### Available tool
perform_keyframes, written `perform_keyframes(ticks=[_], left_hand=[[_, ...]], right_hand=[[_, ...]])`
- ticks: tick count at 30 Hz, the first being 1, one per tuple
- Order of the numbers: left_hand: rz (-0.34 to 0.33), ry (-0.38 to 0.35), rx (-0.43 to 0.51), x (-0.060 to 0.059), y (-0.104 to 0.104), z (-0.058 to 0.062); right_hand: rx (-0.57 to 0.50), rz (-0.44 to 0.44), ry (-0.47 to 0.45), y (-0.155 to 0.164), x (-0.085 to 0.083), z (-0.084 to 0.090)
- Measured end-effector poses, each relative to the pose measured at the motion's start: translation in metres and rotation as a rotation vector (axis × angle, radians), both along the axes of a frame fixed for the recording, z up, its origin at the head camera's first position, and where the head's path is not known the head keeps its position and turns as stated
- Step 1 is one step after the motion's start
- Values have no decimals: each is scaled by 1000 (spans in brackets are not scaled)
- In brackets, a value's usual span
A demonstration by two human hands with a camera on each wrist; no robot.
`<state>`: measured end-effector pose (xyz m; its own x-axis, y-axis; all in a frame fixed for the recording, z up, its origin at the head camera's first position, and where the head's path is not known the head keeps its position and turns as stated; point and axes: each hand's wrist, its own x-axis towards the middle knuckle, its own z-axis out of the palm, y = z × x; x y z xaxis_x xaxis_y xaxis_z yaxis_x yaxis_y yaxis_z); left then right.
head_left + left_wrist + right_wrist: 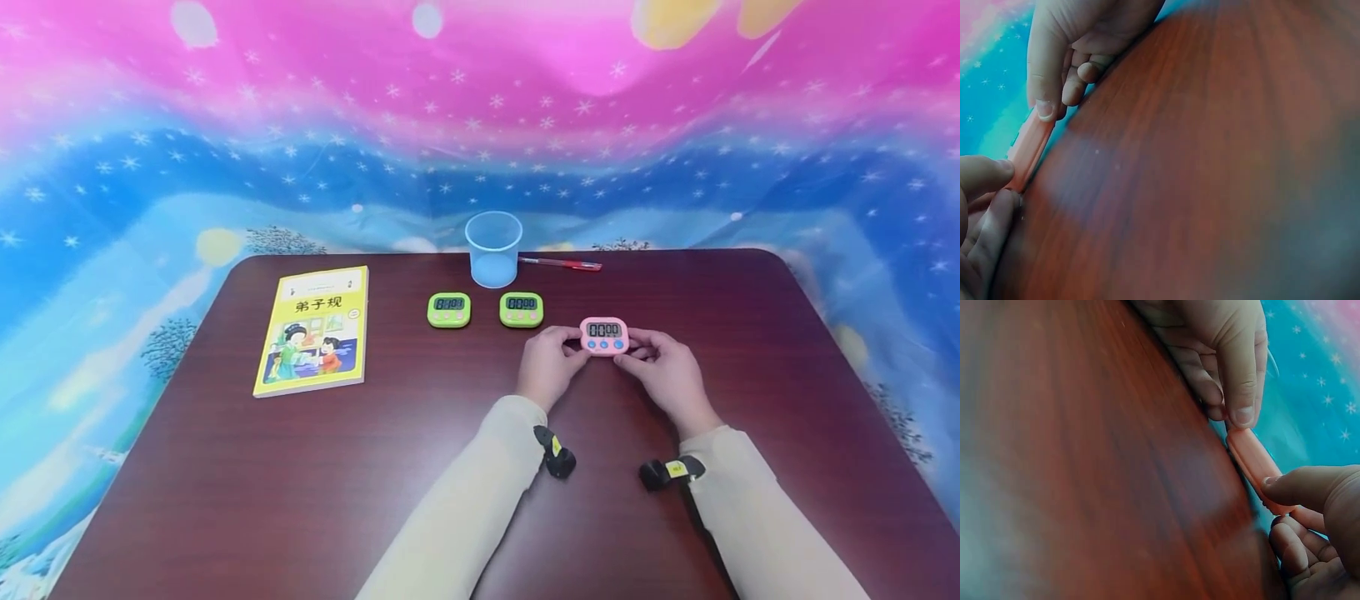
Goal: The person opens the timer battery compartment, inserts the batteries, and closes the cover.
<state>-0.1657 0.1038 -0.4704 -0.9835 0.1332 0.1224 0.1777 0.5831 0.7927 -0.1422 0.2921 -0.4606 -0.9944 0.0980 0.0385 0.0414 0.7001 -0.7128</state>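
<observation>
So the two green timers (448, 309) (521, 309) already sit side by side on the counter (225, 467) by the clear cup (492, 247). The pink timer (603, 336) looks like the last one: left hand (547, 365) and right hand (663, 369) pinch its ends, just right of the greens.

Both forearms, in cream sleeves, reach forward and angle inward so the hands meet. The left hand (550, 363) and right hand (663, 367) each pinch one end of the same small object, thumbs near the edge, other fingers curled, seemingly tucked beneath; black straps circle both wrists
</observation>
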Motion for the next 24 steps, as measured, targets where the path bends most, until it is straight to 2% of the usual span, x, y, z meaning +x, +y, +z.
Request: perform_keyframes(ticks=[6, 12, 19, 24], left_hand=[[5, -14, -42, -11, 7, 0], [-59, -28, -137, -16, 12, 2], [-93, -29, -160, -25, 12, 4], [-137, -66, -190, -32, 12, 5]], right_hand=[[5, -12, 3, 4, -11, 0], [6, -33, 17, 11, -18, 2], [23, -34, 17, 15, -28, 2], [16, -56, -3, 16, -33, 1]])
